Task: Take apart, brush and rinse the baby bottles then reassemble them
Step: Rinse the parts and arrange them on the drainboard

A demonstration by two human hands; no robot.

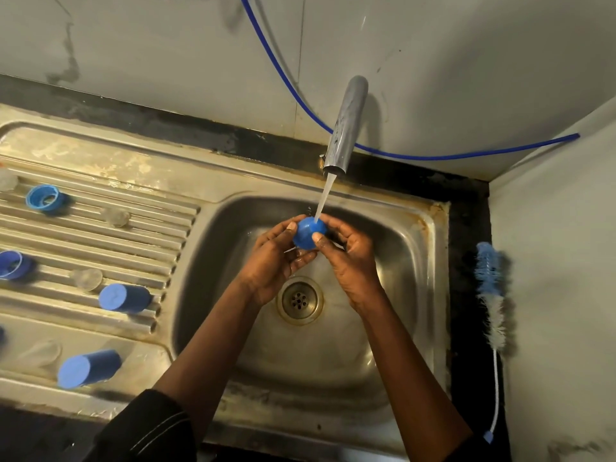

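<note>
Held the blue cap [308, 235] at frame centre beneath the running tap [346, 128], pinched between curled fingertips of left hand [270, 261] and right hand [350, 258]; seemed light, rigid and wet-slippery, best gripped firmly across its sides.

Spout [346, 125] overhead, basin [333, 355] room beneath

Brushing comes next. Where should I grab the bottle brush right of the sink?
Pinch the bottle brush by its wire handle, near the blue tip, from above with the right hand: bristles cover the far half, the bare handle points toward you.
</note>
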